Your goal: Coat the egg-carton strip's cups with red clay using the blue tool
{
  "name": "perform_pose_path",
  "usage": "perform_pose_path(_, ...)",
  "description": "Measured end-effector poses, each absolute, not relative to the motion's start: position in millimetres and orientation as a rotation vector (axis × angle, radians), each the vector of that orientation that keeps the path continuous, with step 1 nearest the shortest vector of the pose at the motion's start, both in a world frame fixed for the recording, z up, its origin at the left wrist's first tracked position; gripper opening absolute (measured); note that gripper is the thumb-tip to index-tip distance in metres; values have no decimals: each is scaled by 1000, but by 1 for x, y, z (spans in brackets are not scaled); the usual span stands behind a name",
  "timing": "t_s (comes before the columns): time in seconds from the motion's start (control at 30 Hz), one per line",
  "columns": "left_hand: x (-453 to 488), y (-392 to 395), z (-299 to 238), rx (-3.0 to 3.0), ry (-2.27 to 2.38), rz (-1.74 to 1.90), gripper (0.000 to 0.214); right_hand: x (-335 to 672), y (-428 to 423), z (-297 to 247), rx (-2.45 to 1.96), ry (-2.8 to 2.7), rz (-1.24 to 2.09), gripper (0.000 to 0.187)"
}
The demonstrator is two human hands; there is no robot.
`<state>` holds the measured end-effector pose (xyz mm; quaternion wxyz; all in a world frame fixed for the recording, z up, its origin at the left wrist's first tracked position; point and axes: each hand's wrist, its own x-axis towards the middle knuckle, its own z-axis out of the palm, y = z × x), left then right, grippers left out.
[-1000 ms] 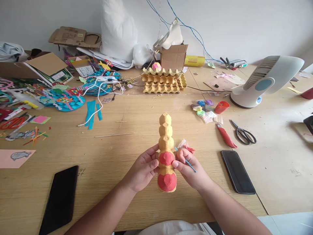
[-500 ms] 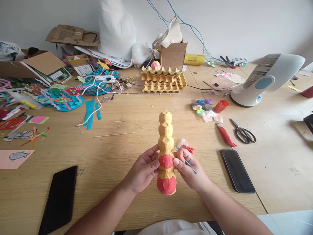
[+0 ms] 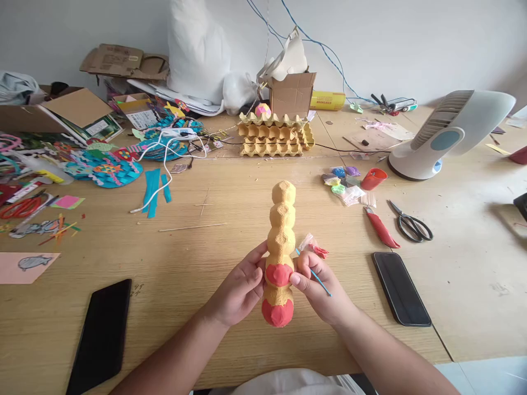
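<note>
The wide wooden table [image 3: 206,258] carries two black phones, one left [image 3: 101,334] and one right [image 3: 401,288] of the person, and between them, held just above the near edge, stands a yellow egg-carton strip [image 3: 281,236] of stacked cups, tilted away. The left hand [image 3: 239,291] is closed around the strip's lower left side, and the right hand [image 3: 317,291] presses its thumb on the upper of two red clay patches [image 3: 279,274]. A thin blue stick [image 3: 320,280] is clamped between the right hand's fingers.
</note>
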<state>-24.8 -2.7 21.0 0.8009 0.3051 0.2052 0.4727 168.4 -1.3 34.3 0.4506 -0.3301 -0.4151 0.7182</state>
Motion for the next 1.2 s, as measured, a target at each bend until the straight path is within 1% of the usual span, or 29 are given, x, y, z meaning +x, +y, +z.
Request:
perform_pose_path(0.13,-22,-3,19,580,431,1010,45,164,-2,34,-788,-830,1884,50)
perform_pose_path(0.23,-19,-3,20,584,406,1002,44,161,-2,35,-744,-652,1990,52)
perform_pose_path(0.33,-18,-3,21,605,425,1014,45,161,-4,38,-690,-588,2045,53)
perform_pose_path(0.73,-20,-4,16,648,418,1001,46,160,-8,42,-613,-525,2050,48)
perform_pose_path(1.2,-17,-3,20,764,380,962,48,159,-11,37,-646,-465,2033,43)
